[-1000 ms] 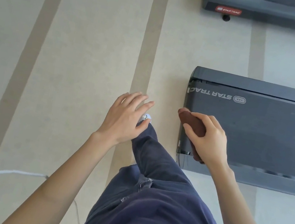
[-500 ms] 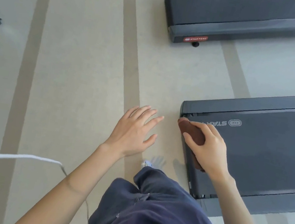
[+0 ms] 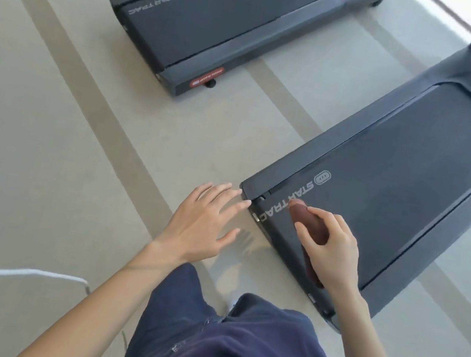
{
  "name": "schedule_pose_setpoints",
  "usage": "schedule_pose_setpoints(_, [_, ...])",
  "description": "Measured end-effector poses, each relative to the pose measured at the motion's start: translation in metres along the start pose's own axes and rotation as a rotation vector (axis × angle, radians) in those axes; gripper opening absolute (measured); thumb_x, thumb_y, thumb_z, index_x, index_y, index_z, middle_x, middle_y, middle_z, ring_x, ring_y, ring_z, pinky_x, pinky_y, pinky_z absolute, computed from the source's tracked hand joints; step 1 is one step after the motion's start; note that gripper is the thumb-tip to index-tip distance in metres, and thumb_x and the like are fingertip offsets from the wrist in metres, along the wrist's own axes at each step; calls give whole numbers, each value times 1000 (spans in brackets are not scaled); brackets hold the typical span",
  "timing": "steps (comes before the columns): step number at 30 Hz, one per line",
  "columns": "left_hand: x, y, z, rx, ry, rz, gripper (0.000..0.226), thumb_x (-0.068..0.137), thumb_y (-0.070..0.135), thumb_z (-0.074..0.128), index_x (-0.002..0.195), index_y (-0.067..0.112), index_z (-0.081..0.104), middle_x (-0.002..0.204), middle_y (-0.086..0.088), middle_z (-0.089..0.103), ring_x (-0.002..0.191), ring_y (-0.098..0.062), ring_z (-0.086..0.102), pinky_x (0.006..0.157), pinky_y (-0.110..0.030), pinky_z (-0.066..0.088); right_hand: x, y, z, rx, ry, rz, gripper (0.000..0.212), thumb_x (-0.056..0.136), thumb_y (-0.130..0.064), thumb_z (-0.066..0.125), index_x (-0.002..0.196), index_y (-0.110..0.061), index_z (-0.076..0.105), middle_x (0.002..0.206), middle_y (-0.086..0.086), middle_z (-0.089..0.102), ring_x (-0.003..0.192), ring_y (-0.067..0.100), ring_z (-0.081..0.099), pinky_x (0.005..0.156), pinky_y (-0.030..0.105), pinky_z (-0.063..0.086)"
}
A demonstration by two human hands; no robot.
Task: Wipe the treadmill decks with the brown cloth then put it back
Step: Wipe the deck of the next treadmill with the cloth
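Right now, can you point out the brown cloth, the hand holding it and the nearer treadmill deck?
brown cloth (image 3: pixel 305 220): head view, exposed front end.
right hand (image 3: pixel 334 252): head view, back of the hand.
nearer treadmill deck (image 3: pixel 418 166): head view, bare dark belt.

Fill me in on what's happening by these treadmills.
A person stands at the end of the near treadmill, right hand gripping a brown cloth over its deck beside the lettering. The left hand is open, fingers spread, above the floor by the deck's corner. A second treadmill lies farther off.
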State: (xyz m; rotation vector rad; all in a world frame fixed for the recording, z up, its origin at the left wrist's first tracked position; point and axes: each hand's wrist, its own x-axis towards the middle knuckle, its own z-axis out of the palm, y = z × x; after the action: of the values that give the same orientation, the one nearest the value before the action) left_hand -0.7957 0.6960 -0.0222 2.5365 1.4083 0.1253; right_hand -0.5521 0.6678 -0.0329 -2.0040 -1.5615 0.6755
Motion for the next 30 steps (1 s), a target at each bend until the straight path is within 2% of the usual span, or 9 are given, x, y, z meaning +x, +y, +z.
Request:
schedule_pose_setpoints(6, [28,-106,-44,20,-40,137,51,87,42,36,129,21,55,131,-4,56,126,-24,48,106,-38,31,29,-89,53,62,64,95,28,81,-33,68,109,-30,64,97,-7,60,89,10,54,77,25,40])
schedule_pose_setpoints(8, [42,-133,-51,35,-57,185,51,86,42,38,130,21,55,131,-4,56,125,-24,48,106,-39,32,37,-110,68,120,65,120,27,81,-32,68,108,-32,64,98,-8,61,89,9,56,79,25,42])
schedule_pose_setpoints(11, [65,-160,-53,68,-112,276,48,85,39,51,129,20,56,131,-6,57,125,-25,50,104,-42,36,39,-123,88,201,57,175,24,81,-31,69,105,-32,65,99,-12,63,92,3,57,83,22,43])
schedule_pose_setpoints(13, [80,-167,-54,53,-126,332,47,85,38,54,128,19,57,131,-7,57,124,-25,50,105,-43,36,39,-124,94,211,74,237,24,81,-30,69,105,-32,66,99,-12,64,93,2,57,83,22,43])
schedule_pose_setpoints(16, [109,-174,-54,52,-127,428,49,84,40,43,124,18,60,126,-6,61,119,-25,54,101,-42,41,48,-120,97,193,142,330,24,81,-31,69,105,-31,66,97,-11,63,91,5,58,80,23,45])
schedule_pose_setpoints(21, [180,-182,-48,51,-144,571,47,83,36,60,126,17,58,130,-8,57,123,-26,51,103,-42,39,87,-105,94,179,255,419,24,81,-33,68,105,-31,64,97,-11,62,90,7,58,79,24,45])
schedule_pose_setpoints(26, [265,-186,-55,83,-177,675,48,83,37,54,127,18,58,132,-7,56,124,-26,50,103,-42,39,151,-90,92,182,362,482,24,81,-31,69,104,-31,64,93,-13,60,87,8,57,74,20,41])
schedule_pose_setpoints(30, [340,-182,-63,109,-227,769,49,86,36,54,131,18,54,136,-8,52,128,-26,45,108,-42,33,199,-84,80,181,478,555,25,82,-32,69,107,-30,63,92,-11,58,83,7,55,72,19,39])
